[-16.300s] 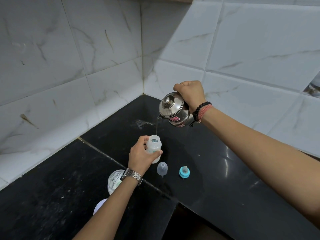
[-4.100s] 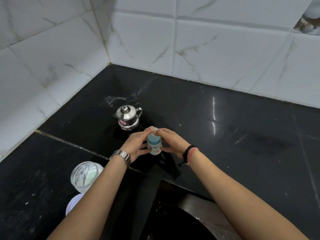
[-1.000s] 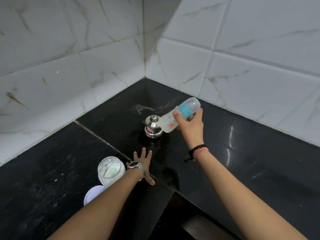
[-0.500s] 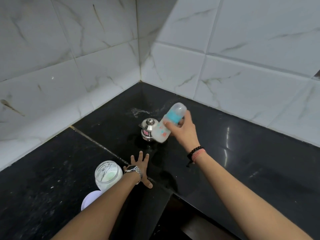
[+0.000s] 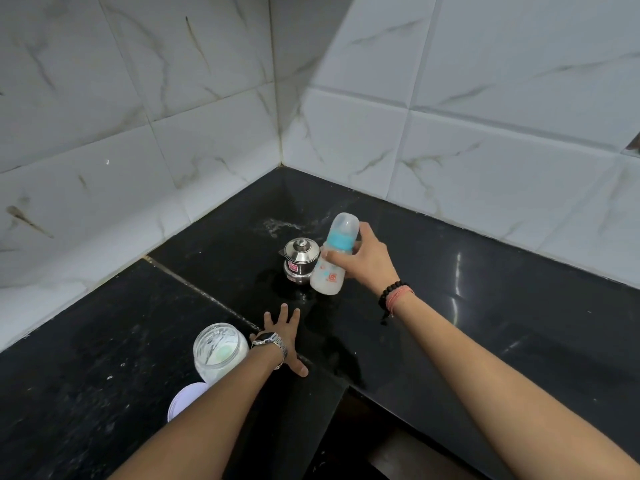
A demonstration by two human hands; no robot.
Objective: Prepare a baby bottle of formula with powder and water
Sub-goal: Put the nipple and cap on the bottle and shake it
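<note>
My right hand (image 5: 369, 258) grips the baby bottle (image 5: 331, 260) around its middle, above the black counter. The bottle is capped with a clear cover over a blue ring and holds milky white liquid; it leans slightly with its top to the right. My left hand (image 5: 283, 336) lies flat on the counter (image 5: 467, 306) with fingers spread, holding nothing. An open glass jar of white powder (image 5: 219, 351) stands just left of my left wrist. A small steel kettle (image 5: 300, 259) with its lid on stands right behind the bottle.
A white jar lid (image 5: 185, 398) lies on the counter in front of the powder jar. White marble tiles form the corner walls behind. The counter's inner edge drops away at bottom centre. A wet patch (image 5: 329, 327) shows around and in front of the kettle.
My right hand has swung the bottle from steeply tilted toward nearly upright, its base dropping lower beside the kettle. My left hand stays flat on the counter.
</note>
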